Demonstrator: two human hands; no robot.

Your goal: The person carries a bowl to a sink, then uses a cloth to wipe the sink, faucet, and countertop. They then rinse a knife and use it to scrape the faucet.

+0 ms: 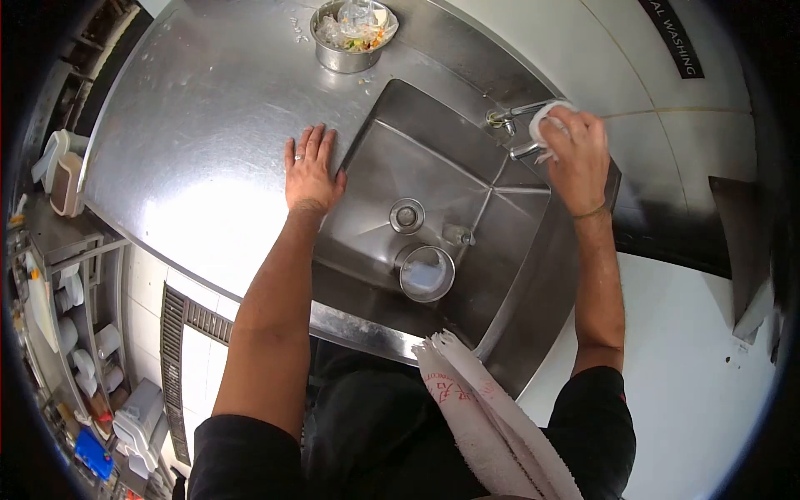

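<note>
My left hand lies flat on the steel counter beside the sink's left edge, fingers stretched out, a ring on one finger. At the back right of the sink, my right hand is closed around a white cloth. The cloth is against the faucet, whose upper part it partly hides. In the basin a round metal strainer sits over the drain. Near it are a metal bowl with something pale inside and a small clear container.
A metal pot of food scraps and plastic stands at the counter's back. A towel with red print hangs before my body. Shelves with white dishes are at the left. A metal bracket juts from the right wall.
</note>
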